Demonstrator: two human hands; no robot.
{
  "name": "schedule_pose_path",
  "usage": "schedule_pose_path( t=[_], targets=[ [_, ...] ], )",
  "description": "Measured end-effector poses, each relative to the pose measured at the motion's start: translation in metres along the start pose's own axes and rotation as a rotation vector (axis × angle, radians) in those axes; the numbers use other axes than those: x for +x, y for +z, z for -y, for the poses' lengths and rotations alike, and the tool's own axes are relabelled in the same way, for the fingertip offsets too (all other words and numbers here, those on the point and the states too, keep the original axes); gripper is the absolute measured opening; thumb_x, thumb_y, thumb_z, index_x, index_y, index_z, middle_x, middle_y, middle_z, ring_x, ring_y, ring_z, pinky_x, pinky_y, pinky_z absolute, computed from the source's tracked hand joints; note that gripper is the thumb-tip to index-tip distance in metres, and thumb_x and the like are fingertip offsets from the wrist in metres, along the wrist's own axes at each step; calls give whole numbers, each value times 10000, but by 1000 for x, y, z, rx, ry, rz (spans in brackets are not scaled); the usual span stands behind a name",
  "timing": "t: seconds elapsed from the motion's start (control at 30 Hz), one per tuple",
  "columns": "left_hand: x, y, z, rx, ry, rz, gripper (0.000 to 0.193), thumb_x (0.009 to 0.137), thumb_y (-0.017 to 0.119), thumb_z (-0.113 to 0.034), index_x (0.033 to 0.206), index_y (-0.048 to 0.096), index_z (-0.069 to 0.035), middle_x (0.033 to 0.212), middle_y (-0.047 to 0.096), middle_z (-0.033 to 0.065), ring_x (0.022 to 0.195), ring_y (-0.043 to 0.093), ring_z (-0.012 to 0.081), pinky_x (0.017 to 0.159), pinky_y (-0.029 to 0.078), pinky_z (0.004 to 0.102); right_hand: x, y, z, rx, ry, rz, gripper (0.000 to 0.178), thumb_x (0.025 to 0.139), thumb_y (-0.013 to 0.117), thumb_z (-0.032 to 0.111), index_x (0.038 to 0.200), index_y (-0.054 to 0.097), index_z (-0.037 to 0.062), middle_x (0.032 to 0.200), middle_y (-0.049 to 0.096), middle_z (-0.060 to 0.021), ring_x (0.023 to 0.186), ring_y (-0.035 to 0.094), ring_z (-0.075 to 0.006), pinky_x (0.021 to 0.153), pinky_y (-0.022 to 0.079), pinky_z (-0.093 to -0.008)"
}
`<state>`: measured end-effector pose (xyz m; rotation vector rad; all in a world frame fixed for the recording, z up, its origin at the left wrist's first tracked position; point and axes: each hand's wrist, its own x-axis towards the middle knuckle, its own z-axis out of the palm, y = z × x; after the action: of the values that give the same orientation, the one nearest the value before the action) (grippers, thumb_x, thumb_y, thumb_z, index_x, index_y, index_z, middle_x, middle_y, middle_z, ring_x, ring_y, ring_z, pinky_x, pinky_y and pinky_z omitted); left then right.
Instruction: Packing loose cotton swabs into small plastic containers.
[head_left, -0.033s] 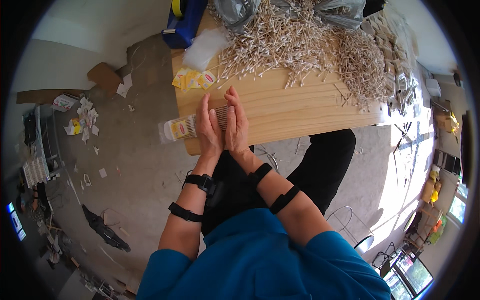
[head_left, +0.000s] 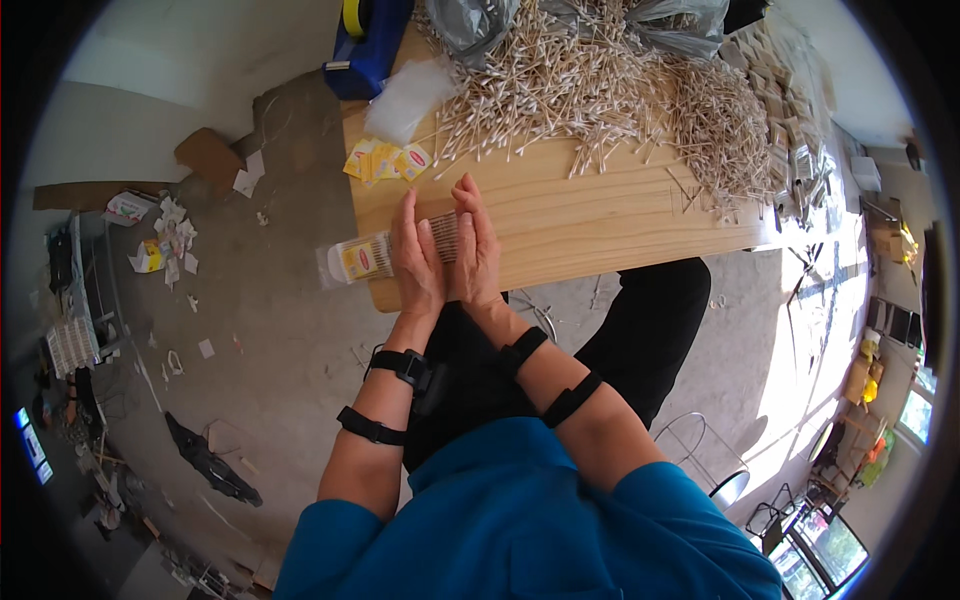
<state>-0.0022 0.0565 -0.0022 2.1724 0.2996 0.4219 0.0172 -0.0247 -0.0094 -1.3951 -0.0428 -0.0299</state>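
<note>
A small bundle of cotton swabs (head_left: pixel 445 236), sticks lying parallel, sits pressed between 2 flat palms above the wooden table's near edge; a clear packet with a yellow label (head_left: pixel 358 260) lies just left

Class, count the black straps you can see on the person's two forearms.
4: left forearm has a wrist strap and a higher strap; right forearm has two straps.
</note>
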Motion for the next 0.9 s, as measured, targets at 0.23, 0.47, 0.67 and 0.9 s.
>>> schedule_pose_path(
  t=[0.23,0.47,0.67,0.9],
  targets=[
    [-11,-47,-17,49,74,-17,463,1037,396,-177,1466,342,-12,1470,421,188,1356,410,340,1105,335,410,0,-51,43,-878,-363,548,579,909,571,102,1441,366,1,1587,215,-186,1483,182,-322,1203,154,-439],
    [-74,-66,2,363,165,315,775,919,600,-144,1523,141,14,1594,145,197,1483,110,377,1198,127,509,-5,-28,18,-1146,-417,669,683,937,534,299,1498,272,11,1604,178,-147,1499,115,-284,1217,91,-443],
    [-55,-66,-11,582,248,380,932,845,709,-279,1515,144,39,1604,106,202,1495,90,344,1196,59,544,-7,-25,10,-1290,-460,645,609,970,463,287,1482,302,-2,1596,208,-146,1494,143,-277,1212,110,-431],
    [-26,-78,-25,612,183,410,1036,743,779,-401,1503,218,24,1598,157,182,1496,78,336,1182,13,577,-8,-27,3,-1301,-452,630,585,981,441,292,1479,323,8,1586,242,-141,1491,157,-271,1212,103,-432]
  ],
)
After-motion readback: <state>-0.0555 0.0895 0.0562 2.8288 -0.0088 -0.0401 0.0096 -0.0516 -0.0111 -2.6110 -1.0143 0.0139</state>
